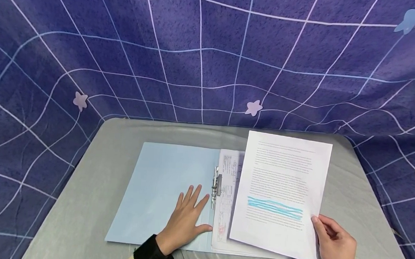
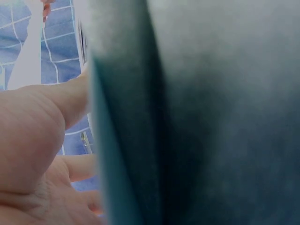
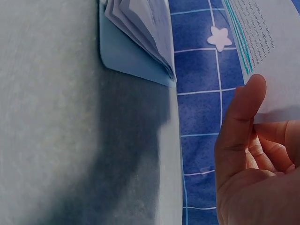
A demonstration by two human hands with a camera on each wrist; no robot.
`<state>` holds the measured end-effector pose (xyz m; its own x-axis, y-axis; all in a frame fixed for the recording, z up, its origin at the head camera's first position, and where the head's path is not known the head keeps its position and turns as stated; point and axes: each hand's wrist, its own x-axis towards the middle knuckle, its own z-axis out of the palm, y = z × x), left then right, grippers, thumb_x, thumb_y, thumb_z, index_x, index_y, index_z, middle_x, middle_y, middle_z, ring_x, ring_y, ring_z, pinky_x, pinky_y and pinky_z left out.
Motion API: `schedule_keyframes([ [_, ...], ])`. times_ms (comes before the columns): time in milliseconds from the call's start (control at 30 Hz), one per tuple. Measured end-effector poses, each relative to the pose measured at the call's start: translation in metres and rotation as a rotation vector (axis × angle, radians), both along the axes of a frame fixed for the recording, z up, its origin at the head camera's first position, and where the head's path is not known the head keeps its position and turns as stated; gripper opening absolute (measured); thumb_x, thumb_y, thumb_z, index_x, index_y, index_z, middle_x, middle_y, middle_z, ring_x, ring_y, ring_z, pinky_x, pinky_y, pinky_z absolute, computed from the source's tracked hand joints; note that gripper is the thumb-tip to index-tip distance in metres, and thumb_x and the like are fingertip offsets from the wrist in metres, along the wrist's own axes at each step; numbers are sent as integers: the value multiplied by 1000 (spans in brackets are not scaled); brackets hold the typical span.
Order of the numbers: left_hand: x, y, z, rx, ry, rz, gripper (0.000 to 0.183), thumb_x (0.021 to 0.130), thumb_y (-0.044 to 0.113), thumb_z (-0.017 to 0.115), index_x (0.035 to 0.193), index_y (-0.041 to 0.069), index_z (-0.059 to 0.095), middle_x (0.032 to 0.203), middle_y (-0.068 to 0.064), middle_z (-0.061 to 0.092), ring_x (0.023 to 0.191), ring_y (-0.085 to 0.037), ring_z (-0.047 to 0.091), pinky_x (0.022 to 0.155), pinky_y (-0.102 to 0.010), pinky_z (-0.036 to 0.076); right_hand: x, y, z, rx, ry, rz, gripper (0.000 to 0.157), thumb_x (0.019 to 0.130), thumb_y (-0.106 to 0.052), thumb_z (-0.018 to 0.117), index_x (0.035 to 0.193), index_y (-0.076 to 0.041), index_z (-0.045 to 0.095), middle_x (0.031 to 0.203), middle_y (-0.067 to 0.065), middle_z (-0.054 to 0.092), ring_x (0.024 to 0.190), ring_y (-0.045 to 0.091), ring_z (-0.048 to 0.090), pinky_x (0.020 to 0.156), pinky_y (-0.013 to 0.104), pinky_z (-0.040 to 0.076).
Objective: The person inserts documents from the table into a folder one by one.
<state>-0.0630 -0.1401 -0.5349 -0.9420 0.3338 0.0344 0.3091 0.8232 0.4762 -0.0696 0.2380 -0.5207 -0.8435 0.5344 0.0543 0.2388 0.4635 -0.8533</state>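
A light blue folder (image 1: 168, 175) lies spread on the table, with a metal clip mechanism (image 1: 216, 186) along its spine. Printed papers (image 1: 225, 203) are stacked on its right side. My left hand (image 1: 182, 224) rests with fingers spread on the folder's left cover, thumb toward the spine. Between thumb and fingers, my right hand (image 1: 338, 249) pinches the right edge of a printed white sheet (image 1: 280, 170). Blue highlighter strokes cross the sheet's lower text. It is held above the folder's right side and hides most of the stack; the right wrist view shows it raised off the table.
A grey cloth covers the table (image 1: 87, 201). Behind and at both sides hangs a dark blue curtain (image 1: 219, 66) with a wavy grid and stars. A black band (image 1: 152, 252) wraps my left wrist.
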Motion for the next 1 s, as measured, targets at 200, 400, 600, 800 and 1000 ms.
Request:
schedule_keyframes([
  [200,-1,0,1,-11,3,6,90,81,47,85,150,1,50,163,-30,25,151,-52,17,116,-72,15,-4,0,0,44,-45,20,21,95,-16,76,108,1,79,81,-5,75,62,-3,61,52,14,47],
  [400,0,-1,1,-16,-11,4,89,82,47,83,152,3,49,164,-28,24,152,-51,16,117,-70,14,-10,-5,-2,104,-89,83,18,96,-13,75,107,1,78,96,17,76,64,0,61,53,15,47],
  [600,-1,0,2,-21,-17,13,90,82,48,84,152,2,49,164,-28,24,152,-50,16,117,-70,14,-13,-14,-3,135,-78,161,13,94,-9,76,101,1,78,89,16,76,61,4,61,49,19,47],
  [800,0,-1,2,-18,-12,4,89,83,47,83,152,3,49,165,-28,24,152,-50,16,117,-70,14,-16,-22,-2,112,-142,202,14,94,-12,76,102,0,79,88,12,76,64,9,61,51,21,47],
  [1000,0,-2,0,-18,-13,-7,89,83,47,82,153,4,48,165,-27,23,153,-49,16,117,-70,14,-17,-29,-1,94,-160,234,15,93,-12,78,102,0,79,87,11,76,64,8,62,52,20,47],
])
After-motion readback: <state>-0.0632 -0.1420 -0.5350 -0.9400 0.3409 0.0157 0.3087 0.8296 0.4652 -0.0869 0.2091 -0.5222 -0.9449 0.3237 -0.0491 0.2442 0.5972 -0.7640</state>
